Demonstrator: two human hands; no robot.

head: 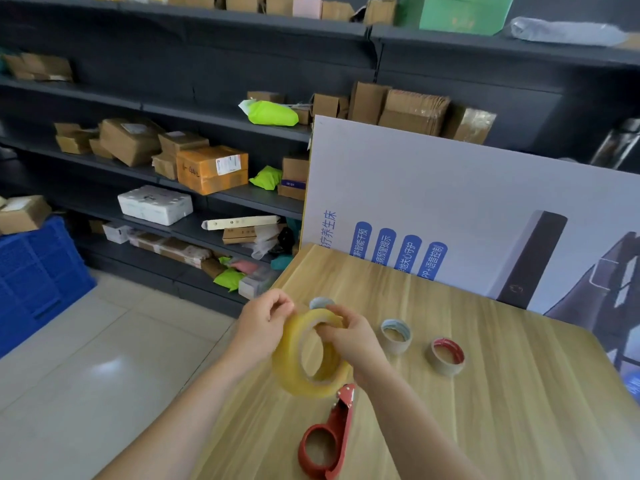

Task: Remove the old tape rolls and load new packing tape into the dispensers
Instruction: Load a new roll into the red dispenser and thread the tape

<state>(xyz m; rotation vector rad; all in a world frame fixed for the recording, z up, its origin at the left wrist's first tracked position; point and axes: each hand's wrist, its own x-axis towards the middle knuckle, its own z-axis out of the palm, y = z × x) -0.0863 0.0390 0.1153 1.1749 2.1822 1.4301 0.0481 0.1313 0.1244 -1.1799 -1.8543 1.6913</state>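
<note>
A large yellowish clear tape roll (pixel 294 372) is held upright above the wooden table (pixel 502 393). My right hand (pixel 349 336) grips its upper rim, fingers hooked through the core. My left hand (pixel 266 322) pinches at the roll's top left edge. Below the roll a red tape dispenser (pixel 329 441) lies flat on the table, its ring empty. To the right stand an old cardboard core with a blue insert (pixel 396 336) and another with a red insert (pixel 446 355). A third blue-rimmed core (pixel 320 302) peeks out behind my hands.
A big printed white board (pixel 450 202) leans upright along the table's far edge. Dark shelving (pixel 194 81) with cardboard parcels and green mailers fills the background. A blue plastic crate (pixel 38 275) stands on the tiled floor at the left.
</note>
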